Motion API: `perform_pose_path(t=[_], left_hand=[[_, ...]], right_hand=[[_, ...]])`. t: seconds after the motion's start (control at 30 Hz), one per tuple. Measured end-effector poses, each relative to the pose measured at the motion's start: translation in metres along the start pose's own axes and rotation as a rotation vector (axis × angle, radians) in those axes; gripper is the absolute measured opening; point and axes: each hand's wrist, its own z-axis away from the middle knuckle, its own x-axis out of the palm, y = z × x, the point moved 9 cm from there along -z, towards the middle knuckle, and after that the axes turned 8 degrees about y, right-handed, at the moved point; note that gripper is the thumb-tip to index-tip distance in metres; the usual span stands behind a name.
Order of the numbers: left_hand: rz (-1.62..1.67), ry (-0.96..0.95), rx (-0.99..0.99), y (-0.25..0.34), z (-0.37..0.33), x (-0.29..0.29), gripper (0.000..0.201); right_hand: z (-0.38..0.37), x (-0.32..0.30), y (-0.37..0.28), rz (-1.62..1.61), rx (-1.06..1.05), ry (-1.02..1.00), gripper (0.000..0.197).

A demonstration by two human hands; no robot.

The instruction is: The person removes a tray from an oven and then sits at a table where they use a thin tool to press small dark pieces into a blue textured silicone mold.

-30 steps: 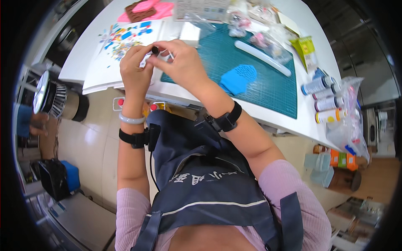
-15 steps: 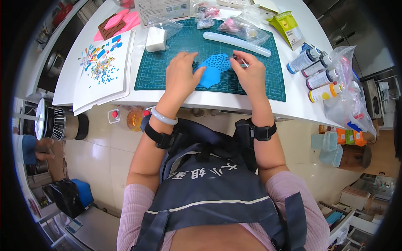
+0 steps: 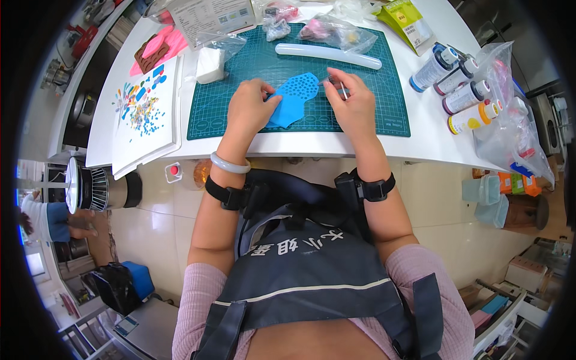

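A thin blue sheet (image 3: 290,110) lies on the green cutting mat (image 3: 384,102), its upper part dotted with small round holes. At its left edge is my left hand (image 3: 249,105), the thumb over the sheet and the fingers curled beside it, pinching that edge. My right hand (image 3: 353,101) is a little right of the sheet, its fingers closed round a thin, slender tool (image 3: 344,91) with a pale shaft. The tool's tip is too small to make out. Above the sheet, a translucent white rolling pin (image 3: 329,55) lies across the mat.
At left, a white board (image 3: 162,126) carries many small coloured pieces. A bagged white block (image 3: 209,66) and bagged lumps (image 3: 336,33) sit near the mat's edges. Several small bottles (image 3: 433,69), a green pouch (image 3: 408,25) and a clear plastic bag (image 3: 510,132) stand at right.
My right hand has drawn slightly away from the sheet's right edge, the tool still in its fingers. My left fingers have curled in at the sheet's left edge. The whole view has shifted slightly.
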Motion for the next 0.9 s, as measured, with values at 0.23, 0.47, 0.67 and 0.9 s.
perform_pose_path(t=[0.23,0.47,0.67,0.9], left_hand=[[0.026,0.070,0.074,0.009,0.000,-0.001,0.026],[0.090,-0.060,-0.012,-0.003,-0.004,0.008,0.027],[0.291,-0.084,-0.007,-0.010,-0.005,0.014,0.024],[0.375,-0.036,0.033,-0.016,0.000,0.016,0.019]], right_hand=[[-0.001,0.006,0.006,0.156,-0.052,0.007,0.024],[0.010,0.019,-0.041,0.209,-0.383,0.018,0.024],[0.018,0.050,-0.045,0.297,-0.358,-0.076,0.019],[0.019,0.060,-0.046,0.318,-0.389,-0.094,0.016]])
